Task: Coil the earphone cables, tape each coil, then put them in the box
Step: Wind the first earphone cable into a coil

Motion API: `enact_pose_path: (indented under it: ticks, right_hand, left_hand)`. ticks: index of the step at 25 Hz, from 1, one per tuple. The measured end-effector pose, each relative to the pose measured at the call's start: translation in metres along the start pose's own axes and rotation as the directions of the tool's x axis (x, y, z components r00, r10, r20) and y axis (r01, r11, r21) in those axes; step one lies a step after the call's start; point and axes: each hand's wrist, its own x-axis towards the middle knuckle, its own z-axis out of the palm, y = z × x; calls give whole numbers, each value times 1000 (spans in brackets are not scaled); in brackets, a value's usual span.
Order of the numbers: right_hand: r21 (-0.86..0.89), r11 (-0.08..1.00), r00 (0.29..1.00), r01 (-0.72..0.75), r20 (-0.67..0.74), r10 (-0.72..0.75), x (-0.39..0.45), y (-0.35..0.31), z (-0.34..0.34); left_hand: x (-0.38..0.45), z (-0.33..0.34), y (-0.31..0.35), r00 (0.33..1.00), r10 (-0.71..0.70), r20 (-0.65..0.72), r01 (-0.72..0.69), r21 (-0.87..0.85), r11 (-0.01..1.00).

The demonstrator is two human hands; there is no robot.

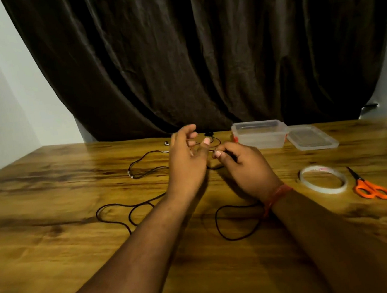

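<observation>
So this looks like the very start of the coiling step: the black earphone cables (132, 207) are sprawled in loose loops over the left and middle of the wooden table (55, 242), nothing wound or taped yet. The left hand (185, 161) is raised above the cable with fingers spread and relaxed, while the right hand (244, 167) pinches a bit of cable between thumb and fingertips. I'd guess the next move is wrapping the slack around those left fingers, feeding it without snagging the other loops. Further right, the clear box (260, 135) sits open near the far edge, its lid (312, 138) just beside it, then the tape roll (323, 180) and orange scissors (371, 188). Plenty of free tabletop up front.
</observation>
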Motion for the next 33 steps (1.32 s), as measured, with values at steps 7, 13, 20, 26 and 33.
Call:
enact_pose_path:
  ticks: [7, 13, 20, 26, 33]
  right_hand:
    - [-257, 950, 978, 179, -56, -200, 1, -1, -13]
    - [-235, 969, 968, 83, -213, -134, 1, -2, -18]
    - [-158, 986, 998, 60, -14, -63, -9, 0, -7]
    - [-124, 984, 977, 131, 187, -106, -9, -7, 9]
    - [305, 941, 990, -143, 53, 133, -9, -18, -4]
  left_hand:
    - [-7, 0, -10, 888, 262, 377, -414, 407, 815]
    - [-26, -2, 5, 928, -51, 369, 34, 53, 998]
    - [-26, -4, 21, 878, -80, 472, 409, -652, 639]
    - [-9, -10, 10, 941, -102, 323, 310, -704, 639]
    - [-11, -3, -4, 960, -50, 277, 133, -289, 948]
